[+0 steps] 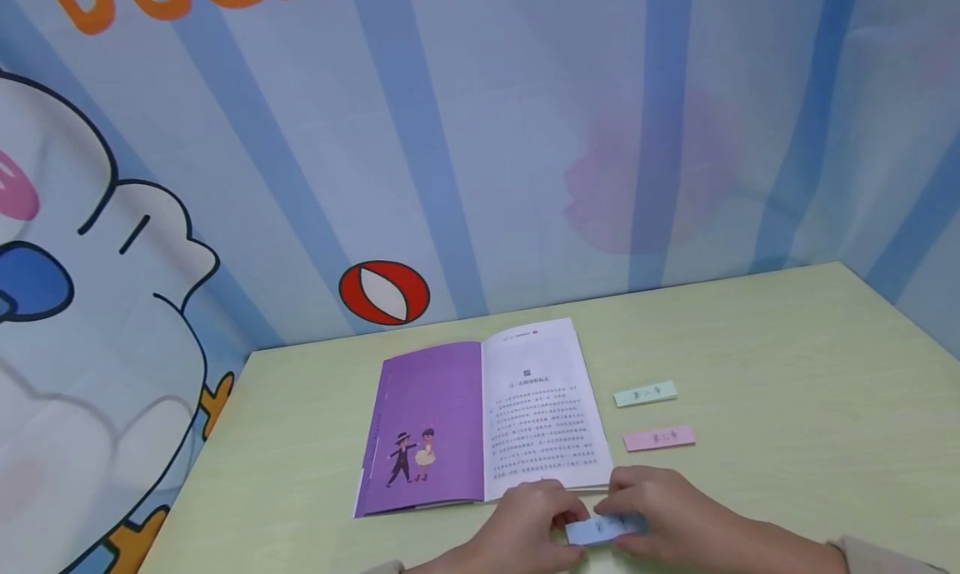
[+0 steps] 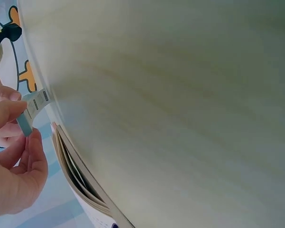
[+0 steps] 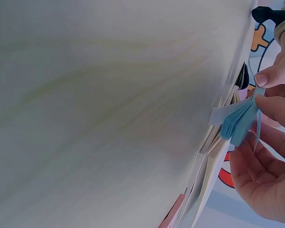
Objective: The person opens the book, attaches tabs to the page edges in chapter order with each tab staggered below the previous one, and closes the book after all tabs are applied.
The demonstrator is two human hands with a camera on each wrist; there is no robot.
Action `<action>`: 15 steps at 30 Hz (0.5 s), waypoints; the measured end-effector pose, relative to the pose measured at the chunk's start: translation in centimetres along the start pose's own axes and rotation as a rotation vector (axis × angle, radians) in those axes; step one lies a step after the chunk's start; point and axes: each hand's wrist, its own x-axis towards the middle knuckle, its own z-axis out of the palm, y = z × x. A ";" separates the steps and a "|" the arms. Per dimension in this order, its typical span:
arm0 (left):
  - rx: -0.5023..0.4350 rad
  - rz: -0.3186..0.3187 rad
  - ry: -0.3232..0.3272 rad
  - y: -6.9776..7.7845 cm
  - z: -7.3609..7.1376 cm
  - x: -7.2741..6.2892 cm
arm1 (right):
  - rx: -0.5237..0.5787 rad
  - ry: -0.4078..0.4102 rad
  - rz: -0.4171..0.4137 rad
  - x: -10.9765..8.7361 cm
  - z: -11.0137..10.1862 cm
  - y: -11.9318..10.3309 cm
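Note:
Near the front edge of the table, my two hands hold a small pad of blue sticky notes (image 1: 600,531) between them. My left hand (image 1: 528,524) pinches its left end, and the fingers of my right hand (image 1: 667,507) grip the other end. Handwriting shows on the top note in the head view. Seen from the right wrist, the sheets of the blue pad (image 3: 239,123) fan apart, with a pale strip sticking out beside them. An open book (image 1: 543,416) lies just beyond both hands, a purple page on its left and printed text on its right.
To the right of the book lie a green sticky-note pad (image 1: 645,393) and a pink one (image 1: 660,438), both with handwriting. The light green table (image 1: 810,407) meets a striped blue cartoon backdrop (image 1: 517,141) at its far edge.

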 end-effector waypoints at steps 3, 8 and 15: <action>-0.012 -0.001 -0.011 -0.1 0.0 -0.1 | -0.001 0.004 -0.002 -0.1 -0.1 -0.2; -0.003 0.029 0.008 -0.2 0.0 -0.1 | -0.013 0.040 -0.031 0.0 0.0 -0.2; 0.008 0.021 -0.003 -0.2 0.1 -0.1 | 0.033 0.034 0.069 0.1 0.0 -0.5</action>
